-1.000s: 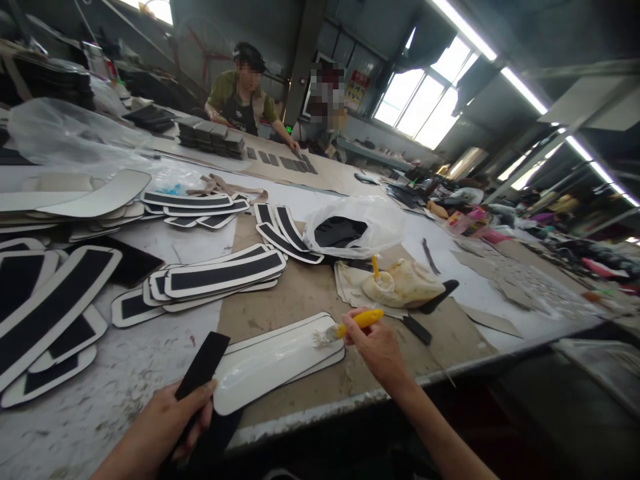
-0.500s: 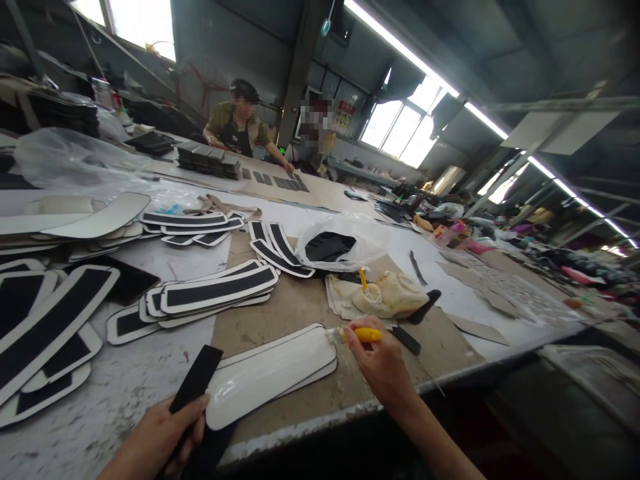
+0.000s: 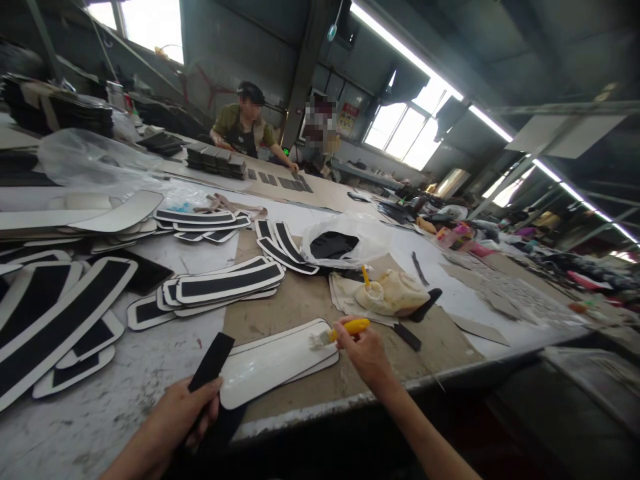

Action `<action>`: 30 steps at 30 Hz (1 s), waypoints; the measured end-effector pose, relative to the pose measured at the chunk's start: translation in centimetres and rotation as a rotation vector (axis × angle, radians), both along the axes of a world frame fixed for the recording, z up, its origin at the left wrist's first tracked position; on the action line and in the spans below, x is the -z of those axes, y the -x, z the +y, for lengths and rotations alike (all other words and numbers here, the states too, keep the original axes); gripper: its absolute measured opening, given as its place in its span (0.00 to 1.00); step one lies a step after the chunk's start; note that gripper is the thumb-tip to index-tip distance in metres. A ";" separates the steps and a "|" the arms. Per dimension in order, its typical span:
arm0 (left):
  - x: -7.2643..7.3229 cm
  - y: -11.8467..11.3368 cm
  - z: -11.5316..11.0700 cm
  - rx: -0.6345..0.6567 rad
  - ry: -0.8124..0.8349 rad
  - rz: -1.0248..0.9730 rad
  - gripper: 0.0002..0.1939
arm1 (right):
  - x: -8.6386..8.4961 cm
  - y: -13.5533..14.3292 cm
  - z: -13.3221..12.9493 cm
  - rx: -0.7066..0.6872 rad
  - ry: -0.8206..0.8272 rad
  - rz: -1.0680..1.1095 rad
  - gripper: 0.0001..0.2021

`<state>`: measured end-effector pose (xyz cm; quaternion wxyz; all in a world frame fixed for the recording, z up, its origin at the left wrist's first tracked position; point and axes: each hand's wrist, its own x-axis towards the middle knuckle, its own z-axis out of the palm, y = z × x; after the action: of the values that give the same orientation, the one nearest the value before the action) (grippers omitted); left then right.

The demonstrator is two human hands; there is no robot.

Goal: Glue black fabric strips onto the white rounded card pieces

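Note:
My right hand [image 3: 365,352] grips a yellow-handled brush [image 3: 345,329], its bristles at the right end of a glossy white panel [image 3: 273,363] lying near the table's front edge. A second white panel lies under it. My left hand [image 3: 173,420] holds a black strip [image 3: 210,365] upright-tilted at the panel's left end, touching its edge. A glue pot [image 3: 374,291] with a yellow stick in it sits on stained paper just beyond the brush.
Stacks of white panels with black strips [image 3: 227,282] cover the left and middle of the table [image 3: 310,417]. A clear bag with black pieces [image 3: 345,241] lies behind the glue pot. A person [image 3: 243,127] works at the far end.
The brush has swept along the right end of the white panel, out to its edge and back. My left hand keeps the black strip at the left end. The view shifted slightly.

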<state>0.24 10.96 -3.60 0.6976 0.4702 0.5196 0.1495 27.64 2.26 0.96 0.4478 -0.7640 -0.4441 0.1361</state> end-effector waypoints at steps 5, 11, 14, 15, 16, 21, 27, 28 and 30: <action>0.5 -0.1 0.1 0.003 -0.027 0.006 0.24 | -1.4 -2.3 -1.5 -0.010 -0.027 -0.371 0.14; -0.2 -0.1 0.2 -0.005 -0.059 -0.014 0.25 | -3.4 -1.5 -2.6 -0.039 -0.098 -0.526 0.11; -1.8 0.4 0.4 -0.058 -0.144 0.005 0.22 | -4.4 -1.3 -3.0 -0.042 -0.128 -0.600 0.10; -2.4 0.7 0.4 -0.089 -0.174 0.017 0.20 | -4.6 -1.1 -3.1 -0.063 -0.142 -0.606 0.10; -3.1 1.0 0.4 -0.120 -0.199 0.023 0.18 | -4.8 -0.7 -3.1 -0.093 -0.151 -0.589 0.10; -7.2 3.8 -0.3 -0.226 -0.269 -0.036 0.13 | -4.9 3.8 -2.1 -0.215 -0.101 -0.234 0.11; -12.5 6.4 -4.0 -0.198 -0.069 -0.264 0.18 | -5.0 11.2 -0.3 -0.446 -0.132 0.162 0.15; -12.4 6.2 -4.7 -0.182 -0.029 -0.296 0.18 | -5.0 12.3 -0.1 -0.485 -0.119 0.232 0.14; -11.3 5.1 -5.9 -0.142 0.030 -0.347 0.17 | -4.7 14.0 -0.1 -0.549 -0.073 0.392 0.11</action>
<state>-4.83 5.03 7.67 0.7716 0.3889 0.4253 0.2694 13.62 2.21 5.67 0.4985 -0.5587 -0.5433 0.3798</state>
